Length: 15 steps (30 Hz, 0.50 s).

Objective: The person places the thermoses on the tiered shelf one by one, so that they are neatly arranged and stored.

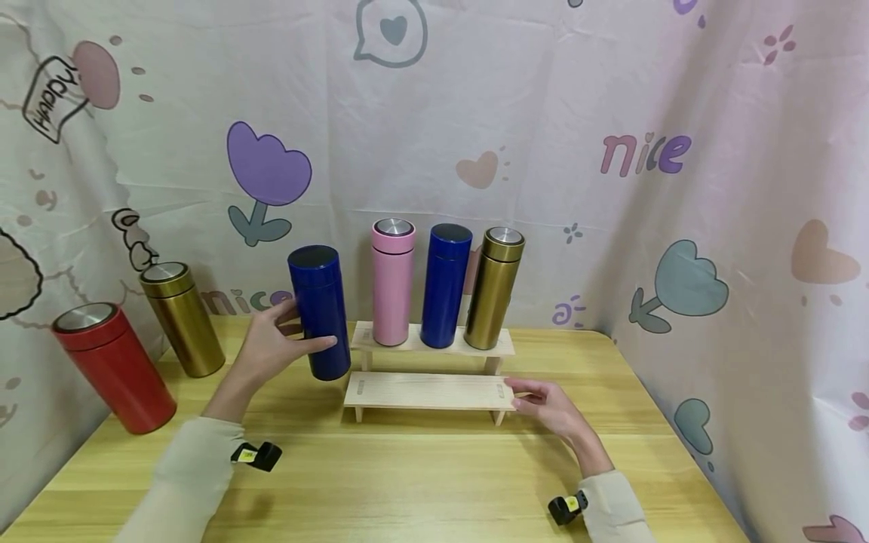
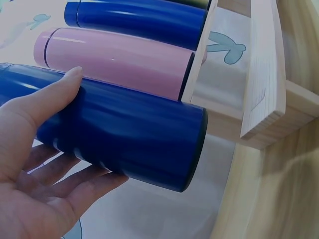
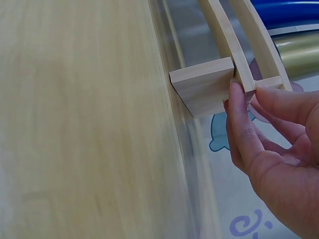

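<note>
My left hand (image 1: 270,343) grips a dark blue thermos bottle (image 1: 322,317), thumb on the near side and fingers behind it. The bottle is held nearly upright, just left of a two-step wooden rack (image 1: 428,391). With thumb and fingers, my right hand (image 1: 548,407) pinches the right end of the rack's lower step; the right wrist view shows the board's edge between them. On the upper step stand a pink thermos (image 1: 392,290), another blue thermos (image 1: 446,290) and a gold thermos (image 1: 495,290). No bottle stands on the lower step.
At the table's left side stand a red thermos (image 1: 115,369) and a second gold thermos (image 1: 182,320). A patterned curtain (image 1: 434,151) hangs behind the wooden table (image 1: 380,483) and along both sides.
</note>
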### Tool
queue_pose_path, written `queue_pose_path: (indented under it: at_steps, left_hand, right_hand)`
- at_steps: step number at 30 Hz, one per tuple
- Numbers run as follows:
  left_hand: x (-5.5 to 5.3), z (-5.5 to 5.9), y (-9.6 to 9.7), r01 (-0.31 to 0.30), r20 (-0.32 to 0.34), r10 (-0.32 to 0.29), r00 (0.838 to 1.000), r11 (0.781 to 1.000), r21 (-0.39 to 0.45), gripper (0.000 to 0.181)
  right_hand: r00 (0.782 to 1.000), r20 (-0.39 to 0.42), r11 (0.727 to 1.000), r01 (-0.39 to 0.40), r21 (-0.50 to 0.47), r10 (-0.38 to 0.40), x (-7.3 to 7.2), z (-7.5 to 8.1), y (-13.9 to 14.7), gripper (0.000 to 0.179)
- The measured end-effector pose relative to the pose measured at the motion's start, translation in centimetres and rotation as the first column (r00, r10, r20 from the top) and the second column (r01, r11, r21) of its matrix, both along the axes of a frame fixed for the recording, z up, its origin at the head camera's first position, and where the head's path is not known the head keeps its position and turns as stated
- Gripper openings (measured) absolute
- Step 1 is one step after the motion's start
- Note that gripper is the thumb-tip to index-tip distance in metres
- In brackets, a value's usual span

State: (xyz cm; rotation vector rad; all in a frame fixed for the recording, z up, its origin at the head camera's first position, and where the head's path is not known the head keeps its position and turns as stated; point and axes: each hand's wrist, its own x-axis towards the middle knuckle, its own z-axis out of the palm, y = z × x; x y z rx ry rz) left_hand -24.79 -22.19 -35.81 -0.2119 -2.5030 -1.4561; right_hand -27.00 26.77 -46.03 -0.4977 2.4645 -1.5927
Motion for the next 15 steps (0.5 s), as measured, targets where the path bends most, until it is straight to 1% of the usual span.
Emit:
queue_pose_path:
  at_steps: [15]
  left_hand:
    - [0.2,0.1,1.2,0.042,-0.056,-0.041,0.998,0.999,0.000,0.091]
  right_hand:
    - [1.000,0.002,1.000,-0.001,-0.020,0.001,-0.1,-0.1,0.0,0.047]
